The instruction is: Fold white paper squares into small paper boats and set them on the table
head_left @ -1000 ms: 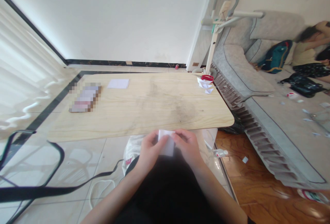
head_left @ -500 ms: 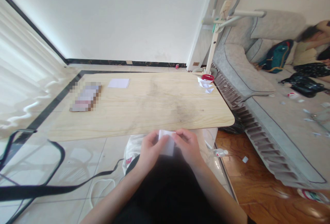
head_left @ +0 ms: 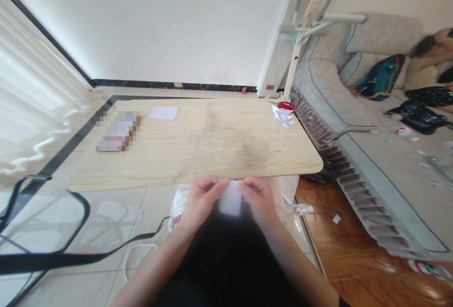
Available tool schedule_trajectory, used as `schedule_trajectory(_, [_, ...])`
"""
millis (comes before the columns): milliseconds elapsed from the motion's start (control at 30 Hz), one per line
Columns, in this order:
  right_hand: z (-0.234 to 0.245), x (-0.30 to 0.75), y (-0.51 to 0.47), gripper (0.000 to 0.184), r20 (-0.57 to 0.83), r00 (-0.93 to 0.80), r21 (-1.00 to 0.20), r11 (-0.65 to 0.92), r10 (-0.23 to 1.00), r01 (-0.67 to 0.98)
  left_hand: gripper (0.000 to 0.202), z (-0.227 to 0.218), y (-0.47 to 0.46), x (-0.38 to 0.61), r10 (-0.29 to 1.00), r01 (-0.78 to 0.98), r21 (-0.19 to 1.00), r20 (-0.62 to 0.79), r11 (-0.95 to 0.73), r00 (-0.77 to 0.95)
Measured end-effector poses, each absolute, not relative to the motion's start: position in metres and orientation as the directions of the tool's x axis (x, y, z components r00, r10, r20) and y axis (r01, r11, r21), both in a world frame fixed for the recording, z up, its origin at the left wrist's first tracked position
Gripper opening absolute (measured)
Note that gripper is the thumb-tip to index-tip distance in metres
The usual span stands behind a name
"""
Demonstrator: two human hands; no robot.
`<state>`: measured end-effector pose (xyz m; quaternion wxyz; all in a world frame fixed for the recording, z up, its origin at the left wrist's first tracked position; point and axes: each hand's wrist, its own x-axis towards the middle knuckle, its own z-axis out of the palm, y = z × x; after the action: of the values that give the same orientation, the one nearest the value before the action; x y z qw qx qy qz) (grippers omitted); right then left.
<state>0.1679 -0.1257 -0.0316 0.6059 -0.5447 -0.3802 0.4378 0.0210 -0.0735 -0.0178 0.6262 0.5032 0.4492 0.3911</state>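
Note:
A small folded piece of white paper (head_left: 230, 199) is held between both hands just below the near edge of the wooden table (head_left: 198, 146), over my dark lap. My left hand (head_left: 200, 201) pinches its upper left side with curled fingers. My right hand (head_left: 259, 198) pinches the upper right side the same way. The fingertips of both hands meet along the paper's top edge.
On the table lie a blurred booklet (head_left: 117, 133) at the left, a white sheet (head_left: 163, 113) at the back, and folded paper pieces with a red ring (head_left: 284, 111) at the far right. A grey sofa (head_left: 357, 123) with a person on it fills the right. Black straps (head_left: 53, 250) cross the floor at left.
My fingers have shifted up to the paper's top edge and closed in toward each other. The paper sits slightly lower in my hands.

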Motion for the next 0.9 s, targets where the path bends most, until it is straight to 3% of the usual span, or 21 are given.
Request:
schedule_trajectory(167, [-0.038,0.169,-0.124,0.024,-0.024,0.334,-0.984,0.036,0.942,-0.174,0.026,-0.021,-0.07,0.019,0.912,-0.103,0.969,-0.172,0.225,0.372])
schedule_trajectory(333, [-0.039,0.167,-0.123,0.024,-0.033,0.341,-0.98,0.037,0.939,-0.196,0.034,-0.017,-0.072,0.016,0.892,-0.015,0.984,-0.157,0.18,0.425])
schedule_trajectory(500, [-0.032,0.166,-0.125,0.024,-0.007,0.35,-0.991,0.04,0.937,-0.127,0.032,-0.014,-0.071,0.012,0.926,0.199,0.979,-0.039,-0.039,0.375])
schedule_trajectory(633, [-0.029,0.166,-0.126,0.023,0.005,0.342,-0.996,0.036,0.94,-0.084,0.035,-0.014,-0.068,0.007,0.901,0.304,0.93,0.059,-0.206,0.43])
schedule_trajectory(900, [-0.026,0.165,-0.126,0.023,-0.031,0.317,-0.991,0.012,0.948,-0.135,0.034,-0.01,-0.072,0.012,0.926,0.156,0.986,0.002,-0.065,0.378])
